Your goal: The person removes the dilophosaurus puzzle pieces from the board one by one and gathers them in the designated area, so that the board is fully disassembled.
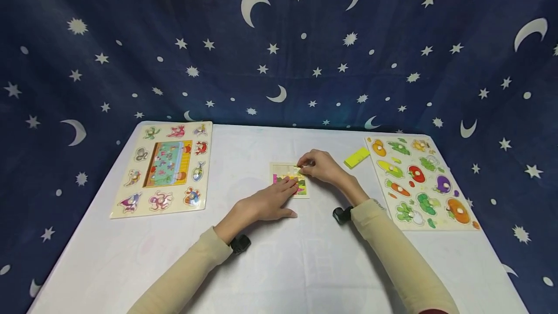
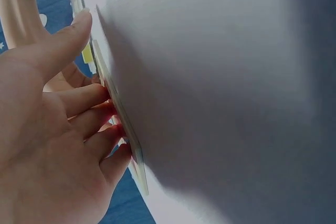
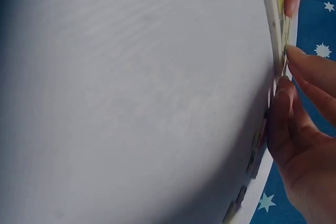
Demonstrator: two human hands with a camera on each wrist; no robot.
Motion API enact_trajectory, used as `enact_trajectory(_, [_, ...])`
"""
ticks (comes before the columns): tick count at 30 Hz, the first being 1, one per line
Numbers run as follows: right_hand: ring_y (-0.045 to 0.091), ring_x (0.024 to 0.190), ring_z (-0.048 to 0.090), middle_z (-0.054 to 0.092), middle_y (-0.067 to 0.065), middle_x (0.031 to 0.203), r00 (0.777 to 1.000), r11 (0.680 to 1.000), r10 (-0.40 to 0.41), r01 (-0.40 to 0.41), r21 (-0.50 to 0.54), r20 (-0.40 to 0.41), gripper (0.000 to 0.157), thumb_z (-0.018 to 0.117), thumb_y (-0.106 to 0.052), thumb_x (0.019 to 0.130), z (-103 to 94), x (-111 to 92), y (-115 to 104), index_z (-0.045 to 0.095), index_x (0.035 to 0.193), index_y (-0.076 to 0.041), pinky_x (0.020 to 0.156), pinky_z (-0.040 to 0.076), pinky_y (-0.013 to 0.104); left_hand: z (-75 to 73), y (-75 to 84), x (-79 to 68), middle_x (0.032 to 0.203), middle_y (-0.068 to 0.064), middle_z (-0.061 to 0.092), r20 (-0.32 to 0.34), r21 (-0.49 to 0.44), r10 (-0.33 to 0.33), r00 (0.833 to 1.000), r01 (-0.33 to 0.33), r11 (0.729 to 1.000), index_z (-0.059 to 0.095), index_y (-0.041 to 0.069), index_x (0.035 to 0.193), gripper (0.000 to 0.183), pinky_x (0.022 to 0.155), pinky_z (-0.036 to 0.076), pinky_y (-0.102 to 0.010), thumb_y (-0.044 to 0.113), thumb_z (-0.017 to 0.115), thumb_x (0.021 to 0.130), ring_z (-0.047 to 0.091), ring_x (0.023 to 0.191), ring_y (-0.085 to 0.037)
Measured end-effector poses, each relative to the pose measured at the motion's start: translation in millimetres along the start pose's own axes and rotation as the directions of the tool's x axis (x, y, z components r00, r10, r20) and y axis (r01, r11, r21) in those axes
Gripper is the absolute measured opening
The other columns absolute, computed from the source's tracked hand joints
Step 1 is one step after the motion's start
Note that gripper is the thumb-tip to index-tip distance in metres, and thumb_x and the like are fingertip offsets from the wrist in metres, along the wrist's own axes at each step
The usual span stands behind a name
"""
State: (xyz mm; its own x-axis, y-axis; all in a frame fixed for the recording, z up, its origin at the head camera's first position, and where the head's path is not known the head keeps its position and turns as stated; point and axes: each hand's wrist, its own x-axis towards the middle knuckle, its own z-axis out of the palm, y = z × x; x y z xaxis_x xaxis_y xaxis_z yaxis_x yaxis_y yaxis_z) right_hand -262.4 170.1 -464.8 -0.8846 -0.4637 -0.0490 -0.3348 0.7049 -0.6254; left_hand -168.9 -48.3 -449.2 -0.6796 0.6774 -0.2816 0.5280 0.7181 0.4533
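A small square wooden jigsaw puzzle (image 1: pixel 283 164) with a pale frame lies flat at the middle of the table, pink, green and yellow picture pieces inside it. My left hand (image 1: pixel 271 202) rests its straight fingers on the pieces, the thumb apart near the table. At the puzzle's upper right corner my right hand (image 1: pixel 321 166) bends its thumb and fingers together and pinches a small puzzle piece, mostly hidden by the fingertips. The right wrist view shows that thumb and finger (image 3: pixel 310 69) meeting at the puzzle's edge. Seen edge-on in the left wrist view, the puzzle (image 2: pixel 137 156) lies under the left fingertips.
To the left lies a sea-animal peg board (image 1: pixel 167 202) with a picture panel at its centre. A vegetable peg board (image 1: pixel 418 202) lies on the right, with a yellow block (image 1: pixel 357 157) beside its upper left corner. A star-patterned cloth (image 1: pixel 279 38) hangs behind the white table (image 1: pixel 279 275).
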Motion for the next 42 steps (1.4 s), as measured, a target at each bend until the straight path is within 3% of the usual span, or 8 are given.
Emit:
enact_trajectory(3, [0.019,0.085,0.059,0.068,0.007,0.095,0.999,0.999,0.038,-0.038,0.028,0.016,0.017,0.080,-0.013,0.089,-1.2,0,0,0.077,0.105,-0.006,0.078,0.048,0.031,0.7,1.3,1.3,0.173,-0.006,0.018,0.000,0.002,0.000,1.000,0.000,1.000,0.027,0.006,0.163,0.082,0.130,0.017,-0.041,0.046,0.062,0.101,0.010,0.161,-0.026])
enact_trajectory(10, [0.018,0.073,0.058,0.067,0.008,0.092,0.993,0.977,0.112,-0.117,0.179,0.037,0.013,0.078,-0.012,0.090,-3.7,0,4,0.074,0.101,-0.007,0.061,0.051,0.028,-0.7,1.6,0.7,0.173,-0.006,0.018,-0.001,-0.027,0.012,1.000,-0.012,1.000,0.028,0.006,0.163,0.081,0.129,0.019,-0.042,0.045,0.063,0.101,0.011,0.161,-0.026])
enact_trajectory(22, [0.018,0.068,0.062,0.074,0.007,0.087,0.989,0.948,0.144,-0.144,0.284,0.022,0.015,0.076,-0.016,0.094,-6.2,-8,7,0.075,0.106,-0.007,0.062,0.053,0.028,-3.0,-1.0,0.4,0.174,-0.004,0.011,0.059,-0.040,-0.008,0.998,0.010,0.999,0.021,0.010,0.165,0.095,0.130,0.017,-0.041,0.041,0.075,0.093,0.005,0.161,-0.024])
enact_trajectory(34, [0.021,0.074,0.069,0.075,0.012,0.090,0.987,0.925,0.158,-0.137,0.354,-0.031,0.021,0.073,-0.016,0.097,-32.0,-40,15,0.073,0.113,-0.001,0.069,0.059,0.031,-1.5,-4.7,-0.2,0.174,-0.005,0.010,0.041,-0.052,0.018,0.999,-0.016,0.999,0.021,0.009,0.165,0.095,0.130,0.016,-0.043,0.039,0.076,0.093,0.005,0.161,-0.026])
enact_trajectory(42, [0.022,0.075,0.069,0.075,0.014,0.094,0.973,0.916,0.225,-0.191,0.354,-0.057,0.024,0.071,-0.018,0.099,-46.4,-67,29,0.073,0.115,-0.001,0.071,0.061,0.033,-2.5,-3.5,-1.5,0.174,-0.007,0.011,0.040,-0.062,0.021,0.999,-0.019,0.998,0.022,0.007,0.165,0.095,0.130,0.016,-0.043,0.036,0.077,0.093,0.005,0.161,-0.027])
